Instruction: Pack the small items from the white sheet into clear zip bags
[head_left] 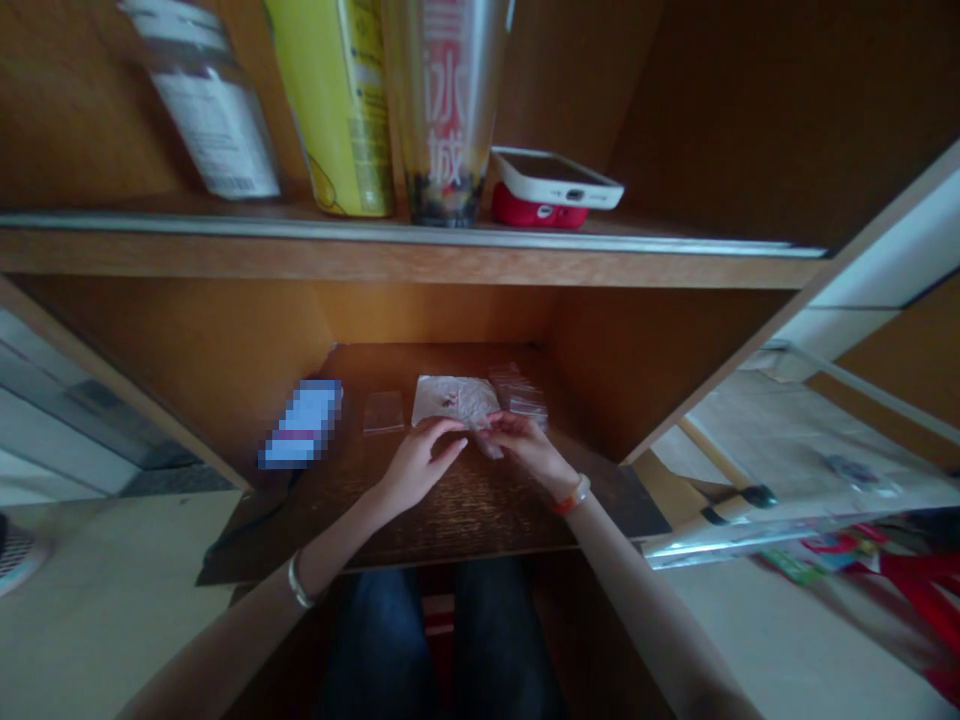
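A white sheet [436, 398] lies on the dark wooden desk surface [465, 510], with a crinkled clear item over its right part. My left hand [420, 462] is at the sheet's front edge, thumb and fingers apart, with nothing visible between them. Just right of it, my right hand [531, 450] pinches a small clear plastic bag [489, 446] by its fingertips. Behind my right hand lie several clear plastic bags [525, 398]. Another flat clear bag [384, 412] rests to the left of the sheet.
A phone [301, 425] with a blurred screen leans at the left, a cable below it. The shelf [420, 262] above holds a white-capped jar [214, 120], a yellow package [337, 110], a cup [448, 120] and a white device [559, 180] on a red case.
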